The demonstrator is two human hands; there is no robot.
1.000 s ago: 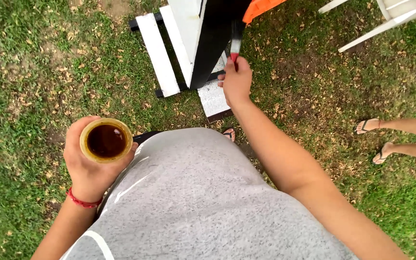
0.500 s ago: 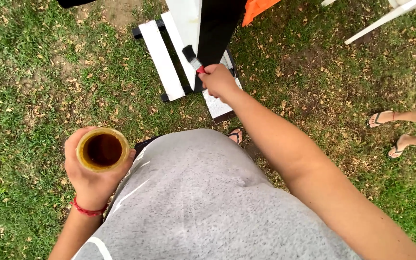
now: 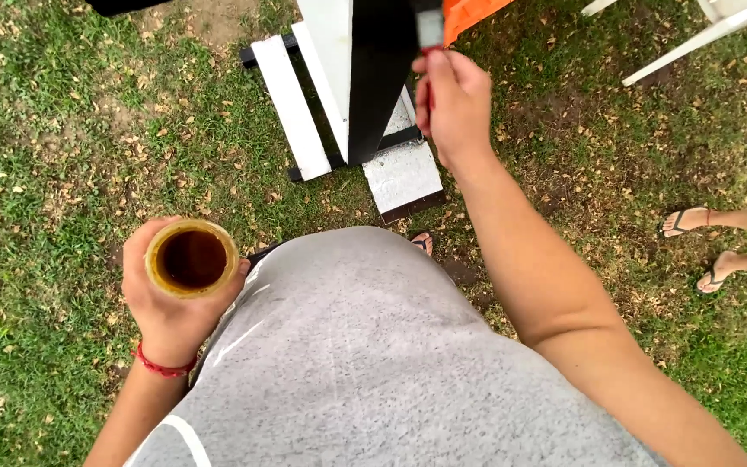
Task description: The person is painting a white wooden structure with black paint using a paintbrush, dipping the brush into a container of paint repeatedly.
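My left hand (image 3: 170,320) holds a round yellow cup (image 3: 192,258) with dark liquid inside, at the lower left beside my grey shirt. My right hand (image 3: 456,104) is raised at the top centre, closed on a paintbrush (image 3: 430,30) with a red handle and a metal ferrule. The brush tip sits against a tall black-painted board (image 3: 378,78) of a white wooden frame (image 3: 300,104) standing on the grass. The bristles are cut off by the top edge of the view.
White slats and a pale flat panel (image 3: 404,177) lie on the grass under the frame. An orange piece (image 3: 469,15) shows at the top. Another person's feet in sandals (image 3: 693,225) are at the right. More white wooden pieces (image 3: 702,35) are at the top right.
My right hand with the brush has moved up along the black board toward the top of the view. The cup in my left hand stays about level.
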